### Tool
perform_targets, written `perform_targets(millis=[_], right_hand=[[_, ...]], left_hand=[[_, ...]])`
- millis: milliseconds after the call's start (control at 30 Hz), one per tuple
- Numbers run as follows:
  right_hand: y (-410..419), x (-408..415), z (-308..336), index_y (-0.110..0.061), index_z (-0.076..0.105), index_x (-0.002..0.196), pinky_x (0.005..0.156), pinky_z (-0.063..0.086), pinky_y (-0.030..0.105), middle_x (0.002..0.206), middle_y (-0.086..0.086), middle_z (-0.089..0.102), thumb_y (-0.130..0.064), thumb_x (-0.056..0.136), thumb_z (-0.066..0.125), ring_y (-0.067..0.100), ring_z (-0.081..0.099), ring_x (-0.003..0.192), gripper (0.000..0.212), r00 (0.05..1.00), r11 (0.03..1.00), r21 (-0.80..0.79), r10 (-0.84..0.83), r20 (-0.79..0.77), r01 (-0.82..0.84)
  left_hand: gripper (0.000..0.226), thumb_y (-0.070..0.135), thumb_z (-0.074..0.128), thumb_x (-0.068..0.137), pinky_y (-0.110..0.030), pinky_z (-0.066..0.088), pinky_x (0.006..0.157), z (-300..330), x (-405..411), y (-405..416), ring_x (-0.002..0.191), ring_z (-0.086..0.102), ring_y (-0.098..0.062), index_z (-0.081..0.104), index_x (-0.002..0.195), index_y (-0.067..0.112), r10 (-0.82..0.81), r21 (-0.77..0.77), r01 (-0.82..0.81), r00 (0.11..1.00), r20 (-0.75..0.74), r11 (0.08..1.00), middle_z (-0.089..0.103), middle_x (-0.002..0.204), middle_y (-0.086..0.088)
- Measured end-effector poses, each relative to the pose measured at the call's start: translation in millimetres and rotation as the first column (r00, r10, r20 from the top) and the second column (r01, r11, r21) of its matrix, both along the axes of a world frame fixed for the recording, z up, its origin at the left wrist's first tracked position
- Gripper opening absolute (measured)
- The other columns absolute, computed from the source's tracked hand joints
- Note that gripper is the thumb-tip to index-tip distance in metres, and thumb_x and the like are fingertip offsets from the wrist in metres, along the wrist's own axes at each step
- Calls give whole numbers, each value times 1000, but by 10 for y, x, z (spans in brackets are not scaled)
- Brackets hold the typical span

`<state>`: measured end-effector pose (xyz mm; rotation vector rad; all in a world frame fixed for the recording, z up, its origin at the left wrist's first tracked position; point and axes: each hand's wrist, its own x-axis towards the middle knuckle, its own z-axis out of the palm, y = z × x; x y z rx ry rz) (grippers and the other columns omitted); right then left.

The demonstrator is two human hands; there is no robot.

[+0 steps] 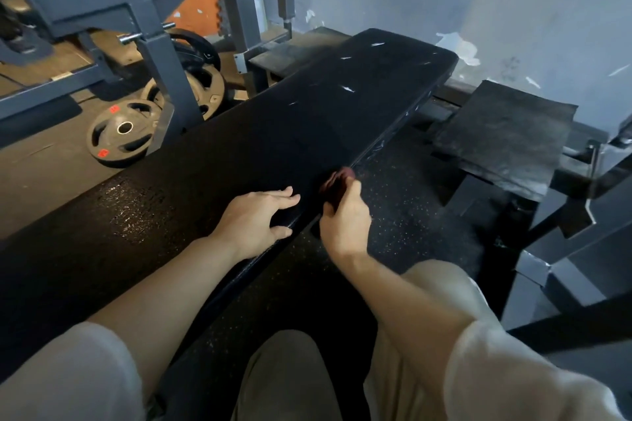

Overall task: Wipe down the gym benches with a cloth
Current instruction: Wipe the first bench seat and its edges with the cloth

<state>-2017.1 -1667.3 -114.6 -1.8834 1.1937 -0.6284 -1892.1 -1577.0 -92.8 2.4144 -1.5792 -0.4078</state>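
Left hand (pixel 254 220) lies flat, fingers straight, on the black bench (pixel 212 161). Right hand (pixel 343 220), just beside it, grips a dark red cloth (pixel 337 186) at the bench's near edge.

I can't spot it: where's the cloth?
The cloth is bunched in the right hand, at the bench pad's right edge, beside the left hand.
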Motion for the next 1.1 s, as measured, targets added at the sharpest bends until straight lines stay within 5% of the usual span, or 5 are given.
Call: perform_targets(millis=[267,567,733,867,1100], right_hand=[[-416,45,71,-14,56,125,97,42,29,117,7,66,-11,91,59,25,60,112,35,985,984,61,-168,47,165],[-33,-5,-63,-15,60,122,88,39,13,109,1,70,-13,89,63,17,64,104,33,993,998,2,-67,97,67],[-151,80,-13,-22,56,122,95,46,30,111,2,68,-9,89,61,20,63,105,36,970,980,74,-192,148,183],[150,-23,-96,-25,56,114,90,47,22,96,-14,63,0,87,59,6,60,92,37,981,998,60,-33,191,22],[-409,106,2,-17,57,114,96,47,30,101,-6,60,-1,87,60,16,60,101,32,931,964,191,-235,278,186]], left_hand=[[64,23,64,91,-23,22,113,-10,-55,20,142,24,-2,34,147,31,-7,4,7,1000,28,1000,26,155,16],[63,19,59,94,-18,17,113,-20,-117,25,143,19,-1,29,149,31,-8,-25,10,998,67,1000,22,156,15],[63,20,56,96,-18,18,112,-39,-167,31,144,16,0,27,150,31,5,-31,-3,998,66,1000,19,157,16],[63,20,58,95,-19,19,113,-35,-155,19,143,17,0,28,149,31,7,-41,-4,997,70,999,21,157,16],[62,20,56,96,-19,20,112,-44,-181,41,144,16,0,27,150,31,7,-48,-4,997,71,999,19,157,16]])
